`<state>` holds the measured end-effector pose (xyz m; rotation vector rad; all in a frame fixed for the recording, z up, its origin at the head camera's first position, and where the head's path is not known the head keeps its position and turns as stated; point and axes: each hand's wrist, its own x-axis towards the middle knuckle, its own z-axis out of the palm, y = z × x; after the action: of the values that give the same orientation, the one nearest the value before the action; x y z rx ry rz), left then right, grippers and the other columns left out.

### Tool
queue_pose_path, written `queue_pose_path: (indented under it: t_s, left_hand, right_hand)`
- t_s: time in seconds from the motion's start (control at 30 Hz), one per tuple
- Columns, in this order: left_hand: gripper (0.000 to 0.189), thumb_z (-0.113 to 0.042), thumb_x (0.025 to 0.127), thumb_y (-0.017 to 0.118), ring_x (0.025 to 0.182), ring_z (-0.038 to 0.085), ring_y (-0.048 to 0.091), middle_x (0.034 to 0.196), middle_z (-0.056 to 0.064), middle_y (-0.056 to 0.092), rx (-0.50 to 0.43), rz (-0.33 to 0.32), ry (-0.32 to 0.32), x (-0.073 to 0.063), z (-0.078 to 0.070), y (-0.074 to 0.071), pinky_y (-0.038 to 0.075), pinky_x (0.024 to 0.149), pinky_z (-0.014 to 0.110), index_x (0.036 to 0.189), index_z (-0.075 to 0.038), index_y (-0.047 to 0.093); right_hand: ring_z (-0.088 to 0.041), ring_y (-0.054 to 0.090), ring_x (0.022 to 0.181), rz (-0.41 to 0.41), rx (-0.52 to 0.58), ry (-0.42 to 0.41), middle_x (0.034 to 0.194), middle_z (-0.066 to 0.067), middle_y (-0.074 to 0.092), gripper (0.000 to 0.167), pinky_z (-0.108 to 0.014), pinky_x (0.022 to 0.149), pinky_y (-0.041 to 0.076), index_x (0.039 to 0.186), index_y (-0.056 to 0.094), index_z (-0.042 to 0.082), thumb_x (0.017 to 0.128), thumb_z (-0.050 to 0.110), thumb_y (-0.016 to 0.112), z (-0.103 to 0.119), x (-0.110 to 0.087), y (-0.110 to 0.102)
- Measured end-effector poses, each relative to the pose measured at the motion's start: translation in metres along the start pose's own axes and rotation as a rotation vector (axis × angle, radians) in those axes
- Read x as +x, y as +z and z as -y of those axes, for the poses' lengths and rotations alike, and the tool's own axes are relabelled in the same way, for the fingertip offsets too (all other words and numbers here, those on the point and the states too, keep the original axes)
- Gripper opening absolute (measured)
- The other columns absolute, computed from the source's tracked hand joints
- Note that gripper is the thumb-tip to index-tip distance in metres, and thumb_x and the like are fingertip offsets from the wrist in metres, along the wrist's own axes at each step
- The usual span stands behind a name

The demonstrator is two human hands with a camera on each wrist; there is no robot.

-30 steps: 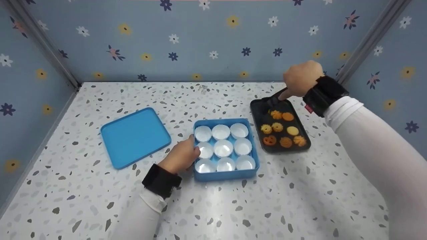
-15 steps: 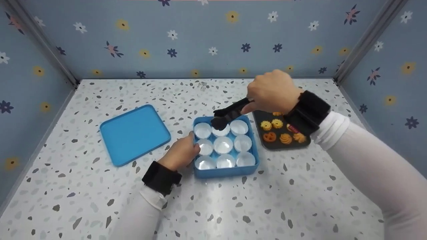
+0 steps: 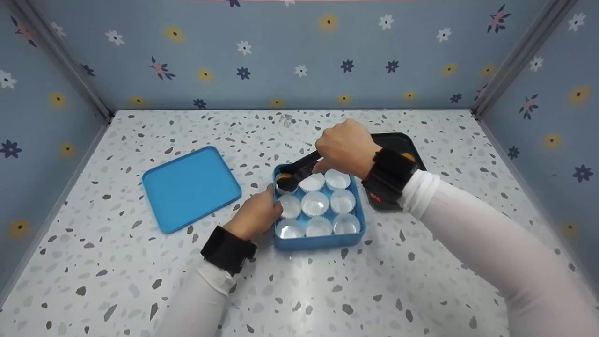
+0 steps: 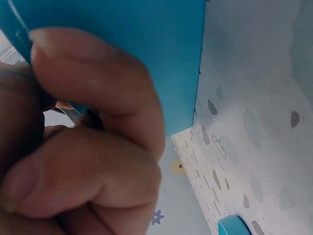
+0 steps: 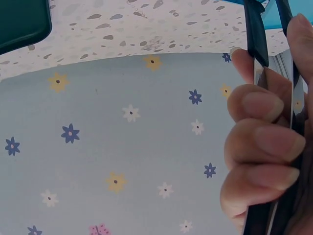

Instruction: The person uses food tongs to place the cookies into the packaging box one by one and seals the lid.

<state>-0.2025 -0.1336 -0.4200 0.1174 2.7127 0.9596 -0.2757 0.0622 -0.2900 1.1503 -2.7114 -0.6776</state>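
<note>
My right hand [image 3: 348,147] holds black tongs [image 3: 302,169], its fingers curled round both arms in the right wrist view. Between the tong tips is a small golden-brown cookie [image 3: 282,176], low over the back-left paper cup of a blue square box [image 3: 318,242]. Rows of white fluted paper cups [image 3: 315,203] fill this box. On its left side, my left hand [image 3: 255,213] grips the wall with the thumb at the rim. The left wrist view shows the curled fingers [image 4: 122,88] close against the box's blue wall [image 4: 171,58].
A blue lid [image 3: 192,187] lies flat on the speckled table at left. Right of the box, a black tray [image 3: 393,141] with cookies is mostly covered by my right wrist. Flower-patterned panels [image 3: 299,89] enclose the table at the back and sides.
My right hand has moved the tongs left from the black tray, across to the back-left cup of the box. The left hand has stayed on the box.
</note>
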Motion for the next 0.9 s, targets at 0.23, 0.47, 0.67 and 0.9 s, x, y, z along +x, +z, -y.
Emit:
queue_pose_path:
  t_s: [0.23, 0.47, 0.67, 0.9]
  left_hand:
    - [0.066, -0.019, 0.102, 0.046, 0.07, 0.024, 0.058, 0.126, 0.028, 0.057, -0.003, 0.002, -0.004, 0.001, 0.001, 0.001, 0.048, 0.06, 0.036, 0.152, 0.012, 0.017]
    - [0.066, -0.018, 0.101, 0.045, 0.061, 0.023, 0.056, 0.117, 0.027, 0.06, -0.01, 0.004, -0.005, 0.0, 0.001, 0.001, 0.047, 0.055, 0.035, 0.152, 0.012, 0.016]
    - [0.062, -0.015, 0.1, 0.044, 0.077, 0.03, 0.06, 0.108, 0.027, 0.062, 0.041, -0.021, 0.047, 0.001, 0.001, -0.001, 0.049, 0.067, 0.04, 0.148, 0.018, 0.021]
    - [0.062, -0.016, 0.1, 0.046, 0.074, 0.029, 0.059, 0.103, 0.023, 0.063, 0.042, -0.033, 0.042, 0.0, 0.001, 0.0, 0.048, 0.065, 0.039, 0.148, 0.016, 0.023]
  right_hand:
    - [-0.013, 0.027, 0.047, -0.001, -0.012, -0.005, 0.053, 0.004, 0.03, 0.062, -0.028, 0.043, 0.024, 0.055, 0.044, 0.014, 0.086, 0.064, 0.064, 0.006, 0.002, 0.005]
    - [-0.013, 0.024, 0.047, 0.028, -0.034, -0.019, 0.054, 0.003, 0.028, 0.063, -0.028, 0.043, 0.021, 0.055, 0.042, 0.014, 0.087, 0.064, 0.064, 0.011, 0.005, 0.008]
    - [-0.013, 0.027, 0.047, 0.017, -0.072, -0.027, 0.055, 0.002, 0.03, 0.06, -0.028, 0.042, 0.024, 0.058, 0.049, 0.013, 0.087, 0.062, 0.063, 0.012, 0.006, 0.007]
    - [-0.013, 0.03, 0.047, 0.007, -0.057, -0.037, 0.055, 0.002, 0.034, 0.056, -0.028, 0.042, 0.027, 0.061, 0.056, 0.012, 0.086, 0.062, 0.065, 0.015, 0.009, 0.01]
